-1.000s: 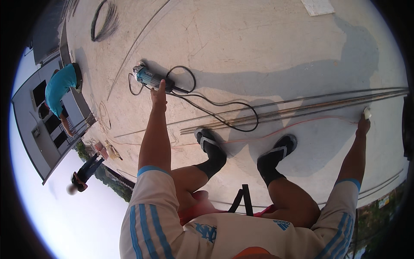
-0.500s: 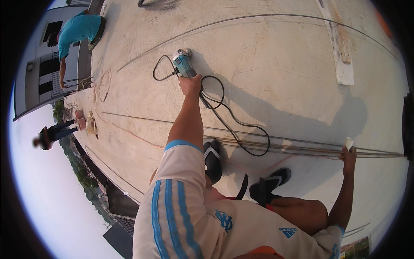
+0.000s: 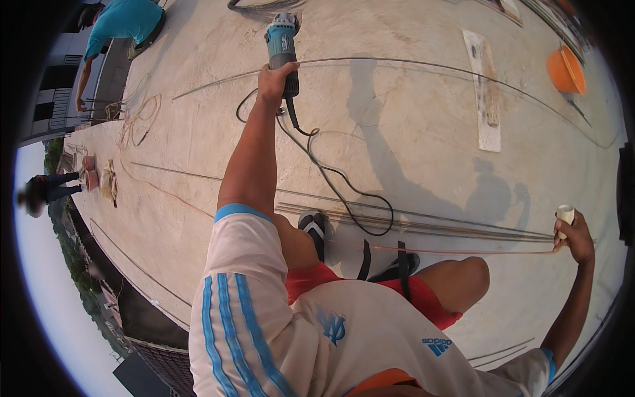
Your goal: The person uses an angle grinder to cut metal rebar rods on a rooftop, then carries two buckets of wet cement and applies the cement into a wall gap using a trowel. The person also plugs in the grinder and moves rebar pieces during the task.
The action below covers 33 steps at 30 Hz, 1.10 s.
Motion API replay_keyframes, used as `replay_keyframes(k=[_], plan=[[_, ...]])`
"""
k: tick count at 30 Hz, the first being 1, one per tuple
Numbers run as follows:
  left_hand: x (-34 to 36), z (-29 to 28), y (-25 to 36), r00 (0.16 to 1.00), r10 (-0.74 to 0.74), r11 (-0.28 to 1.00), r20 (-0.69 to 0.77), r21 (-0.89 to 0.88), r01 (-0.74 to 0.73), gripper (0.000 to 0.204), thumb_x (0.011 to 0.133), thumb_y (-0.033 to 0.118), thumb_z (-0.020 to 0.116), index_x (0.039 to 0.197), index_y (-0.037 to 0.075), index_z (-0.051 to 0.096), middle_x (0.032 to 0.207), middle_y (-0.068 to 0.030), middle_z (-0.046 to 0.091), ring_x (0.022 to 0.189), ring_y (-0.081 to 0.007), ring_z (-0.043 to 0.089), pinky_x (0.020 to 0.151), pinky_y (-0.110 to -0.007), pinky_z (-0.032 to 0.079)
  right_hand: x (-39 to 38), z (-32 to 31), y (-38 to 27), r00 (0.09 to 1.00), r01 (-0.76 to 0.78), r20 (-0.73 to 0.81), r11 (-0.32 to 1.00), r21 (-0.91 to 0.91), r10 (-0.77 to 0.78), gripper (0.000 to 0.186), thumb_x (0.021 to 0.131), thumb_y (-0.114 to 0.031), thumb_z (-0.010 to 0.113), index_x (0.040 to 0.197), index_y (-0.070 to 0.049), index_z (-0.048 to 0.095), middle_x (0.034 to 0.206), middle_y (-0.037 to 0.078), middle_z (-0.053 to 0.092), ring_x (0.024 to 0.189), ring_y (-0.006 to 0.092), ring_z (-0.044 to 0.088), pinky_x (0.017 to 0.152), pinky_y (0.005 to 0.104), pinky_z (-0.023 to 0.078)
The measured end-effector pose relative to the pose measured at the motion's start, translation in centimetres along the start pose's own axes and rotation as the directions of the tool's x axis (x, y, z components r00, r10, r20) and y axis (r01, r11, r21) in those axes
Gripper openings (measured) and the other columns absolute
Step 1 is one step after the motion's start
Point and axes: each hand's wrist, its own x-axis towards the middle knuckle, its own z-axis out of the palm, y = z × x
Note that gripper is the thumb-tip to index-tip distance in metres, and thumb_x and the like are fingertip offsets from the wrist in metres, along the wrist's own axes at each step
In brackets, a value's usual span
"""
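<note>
An angle grinder (image 3: 282,45), teal with a dark grip, is held up in front of me by my left hand (image 3: 276,81), whose fingers wrap round its rear end. From the grinder hangs a black power cord (image 3: 322,173) that loops down to the floor near my feet. Out at the right, my right hand (image 3: 577,239) grips a white cylindrical cable end (image 3: 565,216), probably a socket. A thin orange cable (image 3: 456,251) runs from that hand leftward along the floor. Several long steel bars (image 3: 410,223) lie beside my feet.
A single long bar (image 3: 410,61) curves across the far floor. Beyond it lie a white-stained board (image 3: 488,126) and an orange bucket (image 3: 565,69). A person in a teal shirt (image 3: 129,30) bends at the far left; another person (image 3: 49,188) stands beyond stacked bricks (image 3: 89,173).
My left hand has raised the grinder away from the floor. My right hand has lifted the white cable end off the steel bars and farther right, drawing the orange cable along.
</note>
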Motion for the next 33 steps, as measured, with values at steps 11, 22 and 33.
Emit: replay_keyframes(k=[11, 22, 33], plan=[[-4.1, -12.0, -0.9, 0.993, 0.008, 0.912, 0.114, -0.409, 0.039, 0.041, 0.081, 0.028, 0.069, 0.105, 0.0, 0.05, 0.077, -0.0086, 0.056, 0.059, -0.0188, 0.06, 0.054, -0.033, 0.053, 7.5, 18.2, -2.1, 0.993, 0.104, -0.058, 0.994, -0.033, -0.106, 0.036, 0.081, -0.021, 0.067, 0.108, -0.003, 0.053, 0.079, 0.003, 0.055, 0.061, 0.0098, 0.053, 0.044, 0.0239, 0.041], [-12.7, -14.8, -11.7, 0.936, -0.196, 0.865, 0.291, -0.399, 0.305, 0.055, 0.081, 0.04, 0.066, 0.112, -0.003, 0.052, 0.09, -0.0138, 0.062, 0.075, -0.0222, 0.065, 0.066, -0.035, 0.058, 22.6, 44.2, 1.9, 0.914, 0.361, 0.06, 0.734, -0.576, -0.402, 0.08, 0.075, -0.038, 0.075, 0.136, 0.002, 0.041, 0.126, 0.027, 0.053, 0.112, 0.0413, 0.055, 0.093, 0.0445, 0.047], [-14.0, -1.5, 2.2, 0.435, 0.021, 0.913, 0.9, -0.194, 0.359, 0.074, 0.075, 0.046, 0.071, 0.122, -0.007, 0.048, 0.1, -0.0213, 0.061, 0.083, -0.0255, 0.067, 0.067, -0.036, 0.06, 8.9, 43.5, -19.3, 0.729, 0.069, 0.244, 0.422, 0.904, -0.64, 0.093, 0.074, -0.06, 0.074, 0.137, -0.002, 0.04, 0.131, 0.017, 0.051, 0.123, 0.0264, 0.048, 0.104, 0.0424, 0.04]])
